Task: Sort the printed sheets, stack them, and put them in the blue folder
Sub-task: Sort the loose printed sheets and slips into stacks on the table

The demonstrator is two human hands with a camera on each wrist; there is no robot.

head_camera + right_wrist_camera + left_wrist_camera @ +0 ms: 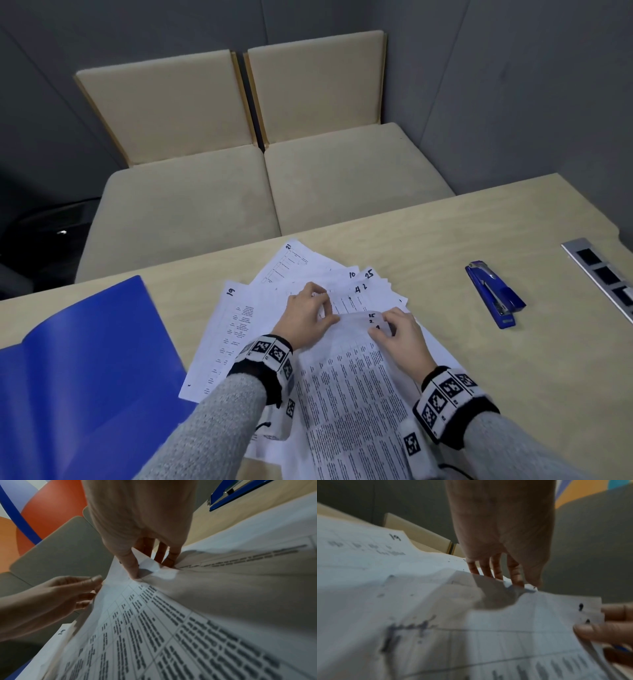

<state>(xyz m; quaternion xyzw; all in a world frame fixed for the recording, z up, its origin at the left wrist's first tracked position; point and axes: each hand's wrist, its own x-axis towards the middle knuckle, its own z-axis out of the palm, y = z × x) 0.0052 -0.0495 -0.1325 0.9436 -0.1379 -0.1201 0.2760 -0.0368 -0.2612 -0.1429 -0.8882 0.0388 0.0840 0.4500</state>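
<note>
Printed sheets (pixel 236 329) with handwritten numbers lie fanned out on the table, sheet 19 at the left. The open blue folder (pixel 85 370) lies flat to their left. A top sheet of dense text (pixel 349 383) bows up between my hands. My right hand (pixel 383 325) pinches its far right corner, thumb on top and fingers behind (pixel 149 566). My left hand (pixel 325 308) has curled fingers at the far left edge of that sheet, thumb and fingers on either side of it (pixel 92 588). In the left wrist view its fingertips (pixel 515 580) reach down onto the paper.
A blue stapler (pixel 493 296) lies on the table (pixel 496 370) to the right of the sheets. A metal socket strip (pixel 603 274) is set into the table's right edge. Two beige seats (pixel 239 192) stand beyond the far edge.
</note>
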